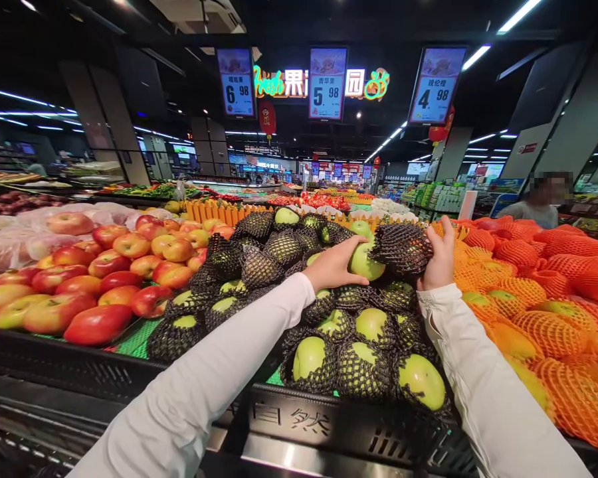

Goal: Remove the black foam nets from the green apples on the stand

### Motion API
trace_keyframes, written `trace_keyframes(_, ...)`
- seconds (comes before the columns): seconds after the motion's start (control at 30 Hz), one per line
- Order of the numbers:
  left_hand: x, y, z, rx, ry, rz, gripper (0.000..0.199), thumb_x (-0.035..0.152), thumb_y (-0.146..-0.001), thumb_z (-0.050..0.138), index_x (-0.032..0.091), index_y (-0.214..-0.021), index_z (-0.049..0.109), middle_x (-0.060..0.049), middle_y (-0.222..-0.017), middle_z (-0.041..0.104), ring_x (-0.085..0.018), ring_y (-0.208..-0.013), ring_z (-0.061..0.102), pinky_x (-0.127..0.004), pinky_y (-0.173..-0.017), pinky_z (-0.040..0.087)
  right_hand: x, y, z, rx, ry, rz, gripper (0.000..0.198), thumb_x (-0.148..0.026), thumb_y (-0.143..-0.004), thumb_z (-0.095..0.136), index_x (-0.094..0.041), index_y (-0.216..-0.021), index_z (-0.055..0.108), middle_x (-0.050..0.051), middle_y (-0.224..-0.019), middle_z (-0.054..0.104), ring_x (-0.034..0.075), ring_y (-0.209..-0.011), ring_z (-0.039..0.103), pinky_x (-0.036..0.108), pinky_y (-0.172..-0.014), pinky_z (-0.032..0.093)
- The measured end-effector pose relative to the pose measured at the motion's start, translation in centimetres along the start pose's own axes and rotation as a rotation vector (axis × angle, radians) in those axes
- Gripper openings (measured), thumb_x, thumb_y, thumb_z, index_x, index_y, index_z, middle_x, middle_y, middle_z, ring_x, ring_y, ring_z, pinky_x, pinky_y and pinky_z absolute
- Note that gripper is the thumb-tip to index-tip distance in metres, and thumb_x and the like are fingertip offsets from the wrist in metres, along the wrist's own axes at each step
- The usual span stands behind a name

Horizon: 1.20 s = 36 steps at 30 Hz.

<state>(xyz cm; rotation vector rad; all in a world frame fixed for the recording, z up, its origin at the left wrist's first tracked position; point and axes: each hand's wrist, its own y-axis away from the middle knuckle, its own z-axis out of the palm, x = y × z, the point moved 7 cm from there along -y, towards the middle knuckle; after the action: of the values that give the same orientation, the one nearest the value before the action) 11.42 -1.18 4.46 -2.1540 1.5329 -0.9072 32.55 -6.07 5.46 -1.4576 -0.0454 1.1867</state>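
Note:
My left hand [335,263] reaches over the middle of the display with its thumb and fingers closed round a green apple [367,263]. Against the apple's right side is a black foam net sleeve [401,249], gripped from the right by my right hand [439,259]. Whether the apple sits partly inside the sleeve is hard to make out. Beneath both hands lie several green apples in black nets, among them a netted apple [363,368] near the front and another [421,382] at its right.
Red and yellow apples [102,282] are heaped on the left. Orange-netted fruit [553,332] and red-netted fruit [578,255] fill the right. A black crate edge [329,421] runs along the front. Price screens [327,83] hang overhead. A person [541,202] stands at the far right.

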Motion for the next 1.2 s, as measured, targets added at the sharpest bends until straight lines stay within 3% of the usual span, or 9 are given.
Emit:
trace_keyframes(0.2, -0.8, -0.2, 1.2, -0.086, 0.007, 0.004, 0.087, 0.04, -0.075, 0.075, 0.024, -0.147, 0.029, -0.013, -0.149, 0.043, -0.03, -0.135, 0.044, -0.043, -0.112, 0.037, 1.3, 1.4, 1.6, -0.058, -0.338, 0.379, 0.063, -0.028, -0.057, 0.07, -0.023, -0.118, 0.056, 0.001, -0.096, 0.065, 0.021, -0.085, 0.065, 0.038, -0.073, 0.055)
trace_keyframes(0.33, -0.1, -0.1, 0.8, -0.07, -0.089, 0.028, 0.082, 0.035, -0.076, 0.075, 0.025, -0.145, 0.032, -0.012, -0.143, 0.047, -0.031, -0.131, 0.047, -0.045, -0.107, 0.041, 1.0, 1.4, 1.4, -0.026, -0.483, 0.503, 0.054, -0.021, -0.056, 0.067, -0.022, -0.11, 0.062, 0.0, -0.093, 0.069, 0.017, -0.08, 0.065, 0.032, -0.072, 0.055)
trace_keyframes(0.53, 0.6, 0.6, -1.8, 0.208, -0.259, -0.011, 0.073, 0.014, -0.07, 0.074, 0.03, -0.133, 0.043, -0.01, -0.134, 0.043, -0.032, -0.124, 0.045, -0.05, -0.105, 0.04, 0.7, 1.8, 1.7, -0.059, -0.61, 0.569, 0.037, -0.017, -0.059, 0.057, -0.016, -0.095, 0.068, 0.002, -0.095, 0.069, 0.015, -0.084, 0.065, 0.027, -0.077, 0.054)
trace_keyframes(0.7, 0.8, 1.2, -2.9, 0.361, -0.187, -0.013, 0.075, 0.018, -0.063, 0.072, 0.019, -0.13, 0.039, -0.012, -0.124, 0.044, -0.03, -0.117, 0.047, -0.046, -0.102, 0.043, 1.5, 2.1, 1.8, -0.066, -0.563, 0.566, 0.036, -0.015, -0.058, 0.056, -0.019, -0.092, 0.068, 0.0, -0.094, 0.069, 0.017, -0.084, 0.063, 0.028, -0.071, 0.054)
trace_keyframes(0.9, 0.8, 0.6, -1.2, 0.14, -0.235, -0.029, 0.066, 0.03, -0.067, 0.072, 0.022, -0.128, 0.048, -0.012, -0.128, 0.05, -0.035, -0.119, 0.045, -0.053, -0.103, 0.038, 1.5, 2.1, 1.6, -0.022, -0.558, 0.569, 0.037, -0.011, -0.056, 0.054, -0.02, -0.089, 0.069, -0.002, -0.084, 0.068, 0.014, -0.079, 0.061, 0.024, -0.067, 0.052)
trace_keyframes(1.0, 0.5, 0.2, -0.3, 0.037, -0.147, 0.019, 0.075, 0.03, -0.071, 0.071, 0.025, -0.139, 0.039, -0.013, -0.138, 0.044, -0.034, -0.128, 0.042, -0.052, -0.109, 0.034, 1.4, 2.3, 1.6, -0.015, -0.572, 0.601, 0.036, -0.011, -0.057, 0.052, -0.021, -0.087, 0.069, -0.002, -0.085, 0.069, 0.015, -0.082, 0.063, 0.026, -0.07, 0.054)
trace_keyframes(1.2, -0.6, 0.1, 0.4, -0.038, 0.043, -0.019, 0.075, 0.029, -0.075, 0.069, 0.014, -0.139, 0.033, -0.019, -0.141, 0.041, -0.032, -0.131, 0.043, -0.046, -0.112, 0.035, 1.4, 2.5, 2.0, -0.072, -0.595, 0.594, 0.037, -0.013, -0.056, 0.055, -0.02, -0.09, 0.067, -0.001, -0.084, 0.068, 0.018, -0.085, 0.064, 0.03, -0.075, 0.055)
